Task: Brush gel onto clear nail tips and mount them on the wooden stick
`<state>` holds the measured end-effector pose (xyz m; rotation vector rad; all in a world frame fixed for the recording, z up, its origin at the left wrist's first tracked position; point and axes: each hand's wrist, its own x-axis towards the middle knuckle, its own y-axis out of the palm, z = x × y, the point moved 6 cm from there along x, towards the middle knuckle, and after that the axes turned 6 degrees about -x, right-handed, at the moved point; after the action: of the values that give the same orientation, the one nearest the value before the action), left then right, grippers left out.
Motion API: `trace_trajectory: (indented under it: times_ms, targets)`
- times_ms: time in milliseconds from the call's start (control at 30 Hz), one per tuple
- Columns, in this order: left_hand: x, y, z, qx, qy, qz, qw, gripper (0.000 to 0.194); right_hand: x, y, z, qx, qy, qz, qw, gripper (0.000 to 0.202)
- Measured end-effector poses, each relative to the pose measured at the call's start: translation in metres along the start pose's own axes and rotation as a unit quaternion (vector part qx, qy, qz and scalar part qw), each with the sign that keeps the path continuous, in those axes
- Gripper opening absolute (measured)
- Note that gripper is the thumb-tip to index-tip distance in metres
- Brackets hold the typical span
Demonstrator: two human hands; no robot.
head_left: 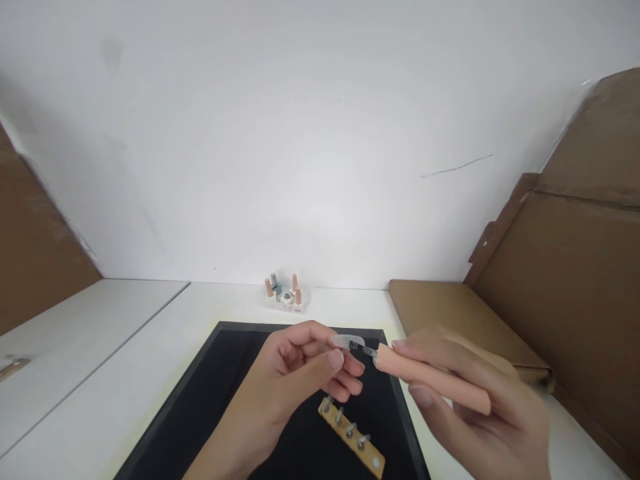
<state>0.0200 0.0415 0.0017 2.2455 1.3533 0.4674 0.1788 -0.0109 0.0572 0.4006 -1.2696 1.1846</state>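
Between the thumb and index finger of my left hand (305, 373) is a pale, see-through nail tip (349, 341), above the black mat. My right hand (475, 393) grips a peach-coloured brush handle (433, 377), its dark brush end touching or very near the right part of the nail tip. Below the hands a wooden strip (351, 437) with several small metal pegs lies slantwise on the black mat (200, 407).
Behind the mat a clear tray (273, 305) holds several small bottles with peach and grey caps. A flat cardboard piece (440, 307) lies at the right, beside an upright cardboard wall (575, 267). Another brown panel (35, 240) stands at the left.
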Motion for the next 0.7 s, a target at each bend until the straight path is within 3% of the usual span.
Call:
trace_trajectory:
  times_ms: [200,367,700]
  targets:
    - [0.002,0.000,-0.001,0.003,0.005,-0.005,1.000,0.015,-0.011,-0.007,-0.003,-0.015,0.019,-0.009,1.000,0.030]
    - [0.002,0.000,0.000,0.006,-0.001,-0.004,1.000,0.015,-0.007,-0.002,0.005,0.023,-0.018,0.025,0.999,0.043]
    - [0.002,-0.001,0.001,0.005,-0.002,-0.013,1.000,0.019,-0.004,-0.002,0.011,-0.065,-0.063,0.020,0.996,0.023]
